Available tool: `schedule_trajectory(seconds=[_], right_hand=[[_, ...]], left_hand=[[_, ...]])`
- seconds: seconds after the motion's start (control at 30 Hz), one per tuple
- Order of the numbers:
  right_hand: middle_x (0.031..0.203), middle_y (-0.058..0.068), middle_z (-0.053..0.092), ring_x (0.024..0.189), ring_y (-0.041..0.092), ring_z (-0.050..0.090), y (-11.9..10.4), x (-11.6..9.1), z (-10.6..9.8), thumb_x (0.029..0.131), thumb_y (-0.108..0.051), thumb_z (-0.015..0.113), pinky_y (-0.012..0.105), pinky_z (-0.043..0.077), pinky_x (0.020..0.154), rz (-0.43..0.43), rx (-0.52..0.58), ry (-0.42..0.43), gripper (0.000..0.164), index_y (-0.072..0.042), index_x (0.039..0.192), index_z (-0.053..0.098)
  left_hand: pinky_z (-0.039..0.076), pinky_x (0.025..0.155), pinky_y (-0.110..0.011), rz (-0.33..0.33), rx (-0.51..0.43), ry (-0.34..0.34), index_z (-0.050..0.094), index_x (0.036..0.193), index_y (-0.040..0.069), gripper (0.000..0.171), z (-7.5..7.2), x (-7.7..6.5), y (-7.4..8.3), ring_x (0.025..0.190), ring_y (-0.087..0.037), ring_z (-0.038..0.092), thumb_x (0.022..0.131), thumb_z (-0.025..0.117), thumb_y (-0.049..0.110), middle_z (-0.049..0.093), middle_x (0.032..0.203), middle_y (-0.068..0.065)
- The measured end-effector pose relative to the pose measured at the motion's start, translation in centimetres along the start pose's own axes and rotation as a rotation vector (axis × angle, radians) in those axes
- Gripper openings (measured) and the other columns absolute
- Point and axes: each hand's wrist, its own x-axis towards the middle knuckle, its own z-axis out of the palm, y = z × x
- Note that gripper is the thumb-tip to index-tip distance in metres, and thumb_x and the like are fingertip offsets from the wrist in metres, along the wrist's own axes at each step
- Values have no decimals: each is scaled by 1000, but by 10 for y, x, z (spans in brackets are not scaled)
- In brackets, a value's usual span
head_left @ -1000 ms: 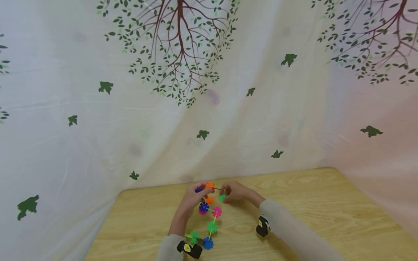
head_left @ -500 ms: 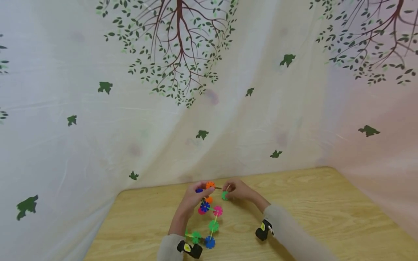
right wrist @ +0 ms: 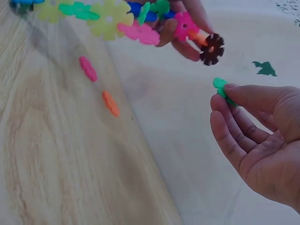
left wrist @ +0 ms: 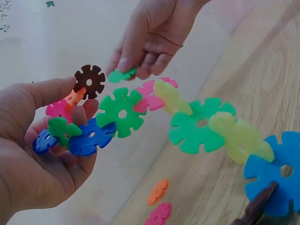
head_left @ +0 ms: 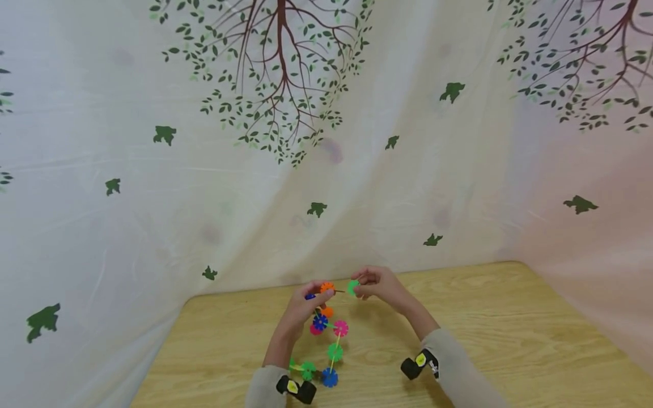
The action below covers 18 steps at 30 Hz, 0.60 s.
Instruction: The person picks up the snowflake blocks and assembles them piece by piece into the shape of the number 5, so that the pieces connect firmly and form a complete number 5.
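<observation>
My left hand point(head_left: 300, 310) grips one end of a chain of notched plastic snowflake discs. A brown snowflake disc point(left wrist: 89, 82), slotted to an orange one point(left wrist: 76, 97), sticks out beyond its fingertips. From the palm the chain runs through blue point(left wrist: 92, 137), green point(left wrist: 122, 112), pink point(left wrist: 151, 95) and yellow discs towards a blue disc point(left wrist: 284, 172). My right hand point(head_left: 382, 288) pinches a single green snowflake disc point(right wrist: 222, 89) between thumb and forefinger, its other fingers loosely bent. A small gap separates that green disc from the brown one.
Loose on the wooden table point(head_left: 484, 328) lie a pink disc point(right wrist: 87, 69) and an orange disc point(right wrist: 110, 103), near its far edge. Behind the table hangs a pale curtain point(head_left: 245, 226) printed with trees and green birds. The chain's far end trails beside the left wrist.
My right hand has risen and drawn to the right with the green disc, widening the gap to the brown disc. The left hand keeps its grip on the chain, almost still.
</observation>
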Motion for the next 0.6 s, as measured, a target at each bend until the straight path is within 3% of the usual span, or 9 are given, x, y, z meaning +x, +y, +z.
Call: schedule_trajectory(seconds=[0.33,0.6], right_hand=[[97,12,73,81,14,73,-10,-5,5,94,-11,73,49,62,82,-11,76,-6,35,9,121,62],[90,3,72,81,14,73,-5,-5,7,96,-9,71,43,63,80,-30,123,12,28,8,115,60]], left_hand=[[49,72,-24,-23,-13,33,66,123,4,41,-1,1,0,83,-16,58,97,70,36,66,102,-1],[49,71,-23,-27,-17,36,66,124,4,42,-1,1,-1,81,-15,58,97,70,36,64,100,0]])
